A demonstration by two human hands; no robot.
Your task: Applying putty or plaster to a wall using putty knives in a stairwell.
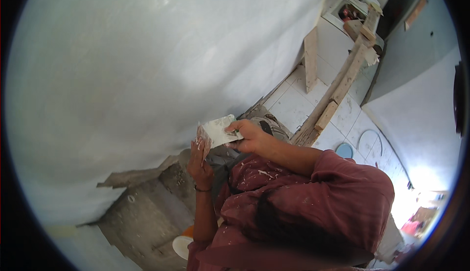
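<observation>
White plate [217, 130] points left (long axis slanting)

R hand [248, 136] gripping white-smeared flat tool [215, 130], L hand [199, 167] at its edge; pale wall [122, 75] just beyond both, orange-and-white tub [182, 246] down below L hand.

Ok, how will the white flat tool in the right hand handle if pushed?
The white flat tool is probably fairly stiff: it looks unbent in the right hand. It seems light, looking thin. Smears along its edge may make it slippery.
</observation>
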